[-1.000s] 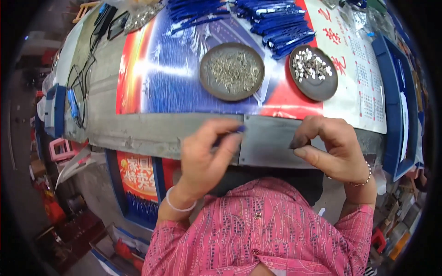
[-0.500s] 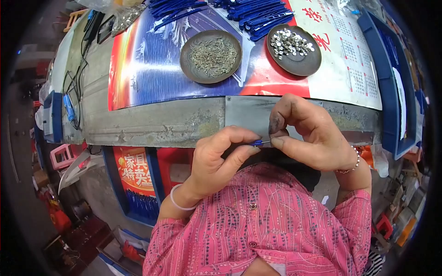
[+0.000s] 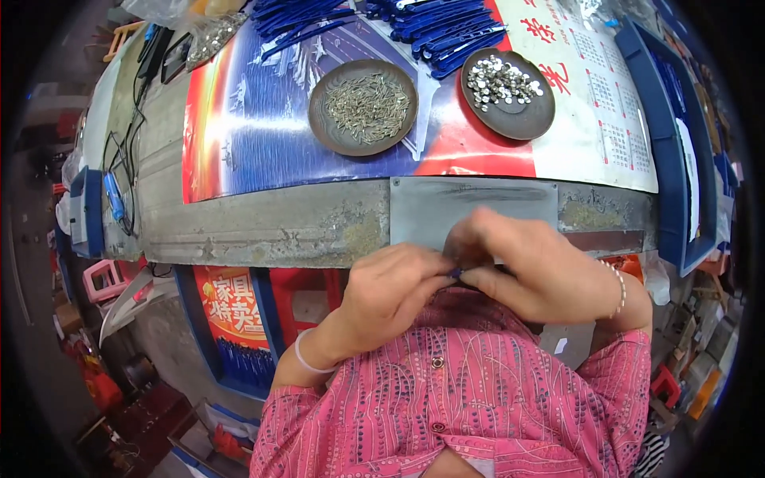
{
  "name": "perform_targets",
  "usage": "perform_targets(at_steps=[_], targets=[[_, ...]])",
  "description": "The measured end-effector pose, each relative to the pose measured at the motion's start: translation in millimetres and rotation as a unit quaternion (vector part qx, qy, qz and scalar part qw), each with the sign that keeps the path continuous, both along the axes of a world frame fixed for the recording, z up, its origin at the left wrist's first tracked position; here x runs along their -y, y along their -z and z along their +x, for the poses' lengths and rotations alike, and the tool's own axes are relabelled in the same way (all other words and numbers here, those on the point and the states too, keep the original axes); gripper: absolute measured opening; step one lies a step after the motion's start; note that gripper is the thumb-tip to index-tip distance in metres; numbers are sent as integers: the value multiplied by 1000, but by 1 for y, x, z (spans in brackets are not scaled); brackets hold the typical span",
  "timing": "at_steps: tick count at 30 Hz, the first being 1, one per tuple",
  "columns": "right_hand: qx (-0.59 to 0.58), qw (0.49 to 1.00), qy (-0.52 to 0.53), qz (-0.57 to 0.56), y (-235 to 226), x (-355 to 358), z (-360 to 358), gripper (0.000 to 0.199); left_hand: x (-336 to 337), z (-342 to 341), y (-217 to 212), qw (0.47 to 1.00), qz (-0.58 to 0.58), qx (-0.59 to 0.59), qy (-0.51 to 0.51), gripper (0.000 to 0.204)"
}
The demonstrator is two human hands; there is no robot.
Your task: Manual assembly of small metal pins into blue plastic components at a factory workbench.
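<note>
Just in front of the bench's near edge, my left hand (image 3: 396, 292) pinches a small dark blue plastic piece (image 3: 455, 272) between thumb and fingertips. Most of that piece is covered by the fingers. My right hand (image 3: 535, 267) meets it from the other side, thumb and bent fingers closed at the same blue piece; its fingertips are somewhat blurred. Whether the right fingers also hold a thin metal pin cannot be seen now. Beyond the hands stand a brown dish (image 3: 328, 137) of thin metal pins and a second dish (image 3: 532, 121) of small round shiny metal pieces.
A grey metal plate (image 3: 470, 199) lies at the bench edge. Long blue plastic parts (image 3: 446, 36) are piled at the back on a printed poster (image 3: 271, 159). Blue trays stand at the right (image 3: 677, 231) and below the bench at left (image 3: 275, 327). A cable (image 3: 131, 183) lies left.
Both hands have come lower, toward my body, and closer together. The right hand has turned over the blue piece, and the thin metal pin between the hands is no longer visible.
</note>
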State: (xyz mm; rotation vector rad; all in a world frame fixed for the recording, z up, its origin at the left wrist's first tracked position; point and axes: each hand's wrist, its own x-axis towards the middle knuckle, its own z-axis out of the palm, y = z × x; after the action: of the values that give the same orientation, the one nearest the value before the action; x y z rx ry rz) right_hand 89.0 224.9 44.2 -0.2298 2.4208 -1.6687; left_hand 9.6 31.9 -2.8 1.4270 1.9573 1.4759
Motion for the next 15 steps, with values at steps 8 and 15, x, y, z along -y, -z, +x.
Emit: perform_targets(at_steps=[8, 15], targets=[[10, 985, 168, -45, 21, -46, -5, 26, 10, -14, -6, 995, -30, 40, -87, 15], [-8, 904, 332, 268, 56, -137, -38, 34, 14, -122, 10, 946, -29, 153, -284, 11]])
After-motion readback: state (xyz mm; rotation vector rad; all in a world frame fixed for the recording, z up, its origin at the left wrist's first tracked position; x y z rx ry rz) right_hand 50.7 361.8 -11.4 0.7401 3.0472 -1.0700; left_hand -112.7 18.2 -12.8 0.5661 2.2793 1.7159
